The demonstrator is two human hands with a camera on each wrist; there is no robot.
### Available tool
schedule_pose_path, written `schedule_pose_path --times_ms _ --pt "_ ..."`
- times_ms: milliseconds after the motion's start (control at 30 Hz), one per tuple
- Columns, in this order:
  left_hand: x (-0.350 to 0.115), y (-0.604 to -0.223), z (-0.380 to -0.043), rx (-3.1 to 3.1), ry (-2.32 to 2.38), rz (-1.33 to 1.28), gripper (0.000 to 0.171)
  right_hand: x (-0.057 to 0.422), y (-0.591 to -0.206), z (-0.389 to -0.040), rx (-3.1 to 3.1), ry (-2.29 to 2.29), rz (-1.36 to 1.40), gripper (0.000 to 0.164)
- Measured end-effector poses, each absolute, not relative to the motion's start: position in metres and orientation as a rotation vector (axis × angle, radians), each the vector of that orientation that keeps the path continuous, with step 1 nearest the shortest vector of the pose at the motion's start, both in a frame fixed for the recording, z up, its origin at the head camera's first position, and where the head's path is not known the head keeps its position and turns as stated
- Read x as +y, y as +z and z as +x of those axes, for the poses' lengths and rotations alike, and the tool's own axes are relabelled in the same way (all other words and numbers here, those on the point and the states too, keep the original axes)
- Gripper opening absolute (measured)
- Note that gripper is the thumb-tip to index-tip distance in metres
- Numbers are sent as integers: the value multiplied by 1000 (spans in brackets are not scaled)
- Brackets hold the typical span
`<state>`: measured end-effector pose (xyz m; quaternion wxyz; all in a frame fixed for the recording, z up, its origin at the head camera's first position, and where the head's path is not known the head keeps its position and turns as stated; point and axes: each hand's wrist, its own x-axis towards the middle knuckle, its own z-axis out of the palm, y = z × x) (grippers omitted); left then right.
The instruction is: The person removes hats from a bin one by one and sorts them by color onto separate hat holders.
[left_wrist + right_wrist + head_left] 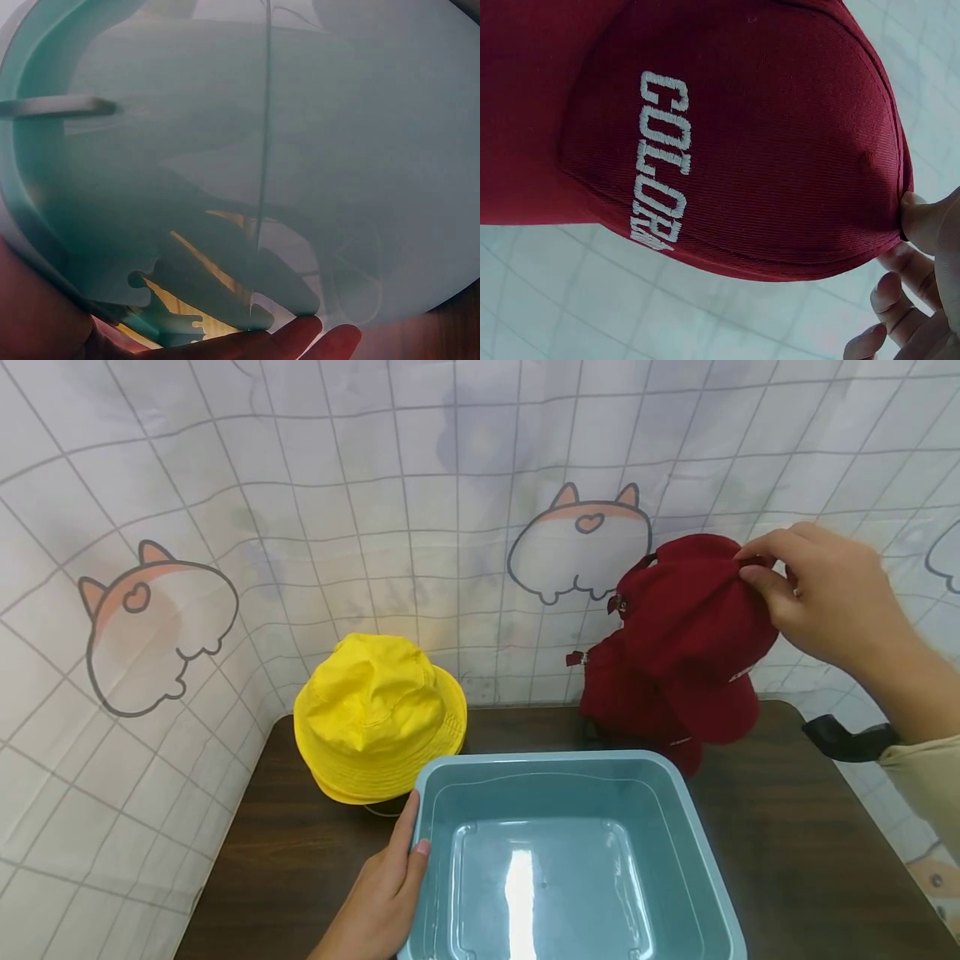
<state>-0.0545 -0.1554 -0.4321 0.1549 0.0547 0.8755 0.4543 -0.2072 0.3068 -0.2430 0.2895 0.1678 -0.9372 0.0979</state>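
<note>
My right hand (821, 589) pinches the crown of a dark red baseball cap (705, 627) between thumb and fingertips. In the right wrist view, white lettering runs across the front of this cap (765, 142), its crown gathered at the pinch. Behind and below it is a second red cap (618, 689), partly hidden by the held one. My left hand (378, 893) holds the left side of a blue plastic basin (540, 757), thumb by the rim and fingers along the outside. The left wrist view shows fingertips (300, 334) against the basin's glossy wall (187, 135).
A yellow bucket hat (375, 718) sits at the back left of the dark wooden table (810, 860), just beyond the basin's left corner. A white grid-patterned curtain (420, 510) with cartoon animals hangs behind and beside the table.
</note>
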Motion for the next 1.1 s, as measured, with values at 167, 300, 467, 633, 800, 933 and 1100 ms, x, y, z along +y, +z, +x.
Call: schedule_pose_path --times_ms 167,300,467,633,800,933,1100 --pt "-156 -432 -55 2500 1296 154 67 307 -260 -213 -2501 304 495 21" --pt "-155 -432 -54 2534 1281 168 66 304 -271 -216 -2494 322 537 21" --pt "-155 -432 -53 2576 1283 186 65 302 -281 -219 -2487 328 574 20" --pt "-155 -432 -53 2565 1281 174 65 302 -290 -219 -2501 326 573 20" --pt "-156 -432 -52 2581 1274 203 65 307 -299 -218 -2522 339 554 19" --pt "-157 -432 -52 2609 1258 234 65 313 -309 -218 -2520 343 564 19" --pt "-156 -430 -52 2613 1246 243 65 321 -322 -219 -2525 361 570 22"
